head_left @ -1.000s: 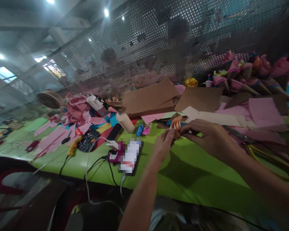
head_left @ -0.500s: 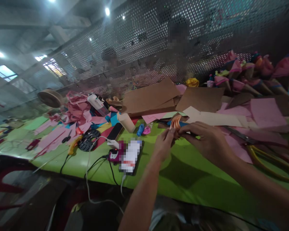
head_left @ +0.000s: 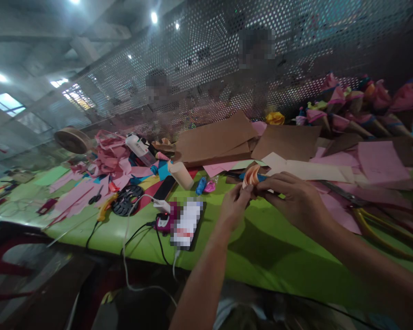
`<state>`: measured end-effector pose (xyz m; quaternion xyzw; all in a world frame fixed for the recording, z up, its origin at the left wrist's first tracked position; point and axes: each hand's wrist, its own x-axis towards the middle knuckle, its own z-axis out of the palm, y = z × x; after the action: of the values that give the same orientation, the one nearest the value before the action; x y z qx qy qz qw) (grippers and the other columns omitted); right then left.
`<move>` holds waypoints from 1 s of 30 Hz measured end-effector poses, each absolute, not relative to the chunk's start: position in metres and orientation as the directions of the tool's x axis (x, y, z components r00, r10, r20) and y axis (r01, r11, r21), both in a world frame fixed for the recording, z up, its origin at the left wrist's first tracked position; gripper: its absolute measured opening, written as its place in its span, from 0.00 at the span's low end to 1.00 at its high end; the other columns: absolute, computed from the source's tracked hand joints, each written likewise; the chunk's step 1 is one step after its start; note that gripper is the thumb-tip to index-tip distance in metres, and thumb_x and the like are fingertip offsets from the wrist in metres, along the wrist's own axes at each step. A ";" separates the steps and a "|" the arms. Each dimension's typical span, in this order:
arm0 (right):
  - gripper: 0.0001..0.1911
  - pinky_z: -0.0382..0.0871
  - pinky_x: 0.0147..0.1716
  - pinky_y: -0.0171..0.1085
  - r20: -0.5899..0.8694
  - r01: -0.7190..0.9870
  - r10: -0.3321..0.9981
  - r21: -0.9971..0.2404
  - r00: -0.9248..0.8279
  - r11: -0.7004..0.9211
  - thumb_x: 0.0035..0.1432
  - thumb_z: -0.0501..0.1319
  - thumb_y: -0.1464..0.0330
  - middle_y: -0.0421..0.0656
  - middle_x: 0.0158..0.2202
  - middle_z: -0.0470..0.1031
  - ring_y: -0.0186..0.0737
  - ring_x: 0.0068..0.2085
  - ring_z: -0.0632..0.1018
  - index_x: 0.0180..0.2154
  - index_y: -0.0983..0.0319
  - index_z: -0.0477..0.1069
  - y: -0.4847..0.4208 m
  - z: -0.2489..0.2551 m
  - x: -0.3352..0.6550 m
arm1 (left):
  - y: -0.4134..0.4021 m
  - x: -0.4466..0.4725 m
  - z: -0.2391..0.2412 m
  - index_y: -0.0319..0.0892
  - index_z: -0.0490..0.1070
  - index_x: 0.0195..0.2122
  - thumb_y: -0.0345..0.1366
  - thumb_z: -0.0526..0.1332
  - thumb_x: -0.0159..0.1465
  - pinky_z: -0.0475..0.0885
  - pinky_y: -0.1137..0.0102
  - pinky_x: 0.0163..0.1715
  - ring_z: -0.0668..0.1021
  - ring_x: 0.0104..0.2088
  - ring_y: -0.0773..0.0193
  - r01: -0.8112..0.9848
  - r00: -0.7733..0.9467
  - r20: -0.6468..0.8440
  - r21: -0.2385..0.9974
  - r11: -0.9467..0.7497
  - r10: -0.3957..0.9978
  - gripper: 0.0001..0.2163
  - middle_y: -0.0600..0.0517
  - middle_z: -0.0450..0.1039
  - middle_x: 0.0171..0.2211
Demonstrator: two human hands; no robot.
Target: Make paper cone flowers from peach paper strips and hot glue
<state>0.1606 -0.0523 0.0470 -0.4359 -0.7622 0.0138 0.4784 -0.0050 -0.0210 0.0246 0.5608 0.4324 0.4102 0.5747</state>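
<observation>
Between my two hands is a small peach paper flower (head_left: 251, 176) with curled, layered petals. My left hand (head_left: 234, 204) pinches it from the left, thumb against its lower edge. From the right, the fingers of my right hand (head_left: 292, 195) are closed on the same flower; the fingertips partly hide its underside. A bit of blue paper (head_left: 260, 177) shows right beside the petals, and I cannot tell whether it is joined to them. Both hands are above the green tabletop (head_left: 261, 256).
Large scissors (head_left: 365, 215) with yellow handles lie at the right. A phone (head_left: 188, 224) and power strip (head_left: 165, 220) with cables are left of my hands, near a yellow glue gun (head_left: 106, 208). Cardboard (head_left: 213, 137) and pink paper (head_left: 378, 160) lie behind. A perforated screen (head_left: 206, 68) stands beyond.
The peach flower has turned slightly, with its petals showing a little more openly. Both hands stay in nearly the same place and keep their hold.
</observation>
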 end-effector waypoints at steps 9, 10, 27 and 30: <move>0.09 0.76 0.36 0.41 0.669 0.598 0.704 -0.470 -0.239 0.650 0.62 0.59 0.74 0.44 0.35 0.83 0.45 0.37 0.82 0.35 0.56 0.77 -0.051 0.054 0.168 | -0.021 -0.005 0.028 0.41 0.67 0.26 0.63 0.60 0.60 0.51 0.72 0.22 0.60 0.21 0.72 0.034 0.294 -0.020 0.999 0.010 0.956 0.26 0.58 0.57 0.19; 0.09 0.76 0.36 0.41 0.665 0.602 0.704 -0.464 -0.249 0.651 0.62 0.60 0.74 0.44 0.35 0.83 0.45 0.37 0.82 0.35 0.56 0.77 -0.050 0.055 0.168 | -0.021 -0.005 0.029 0.41 0.67 0.26 0.64 0.60 0.59 0.51 0.72 0.22 0.59 0.21 0.72 0.032 0.295 -0.023 0.999 0.014 0.955 0.27 0.58 0.57 0.19; 0.08 0.75 0.35 0.41 0.700 0.670 0.643 -0.319 -0.310 0.670 0.64 0.61 0.72 0.44 0.35 0.84 0.45 0.36 0.81 0.36 0.56 0.79 -0.050 0.054 0.170 | -0.021 -0.007 0.025 0.42 0.67 0.27 0.59 0.63 0.60 0.52 0.72 0.24 0.61 0.24 0.70 0.076 0.240 -0.068 0.996 0.051 0.969 0.23 0.57 0.59 0.20; 0.09 0.75 0.35 0.42 0.700 0.695 0.646 -0.302 -0.303 0.653 0.62 0.61 0.73 0.45 0.34 0.83 0.45 0.36 0.81 0.36 0.57 0.79 -0.049 0.051 0.169 | -0.020 -0.007 0.021 0.42 0.68 0.28 0.59 0.65 0.59 0.52 0.72 0.24 0.61 0.24 0.70 0.054 0.225 -0.079 0.996 0.068 0.971 0.23 0.58 0.59 0.21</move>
<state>0.1686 -0.0495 0.0509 -0.4155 -0.8067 -0.0288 0.4192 -0.0073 -0.0202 0.0211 0.5462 0.4691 0.4093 0.5604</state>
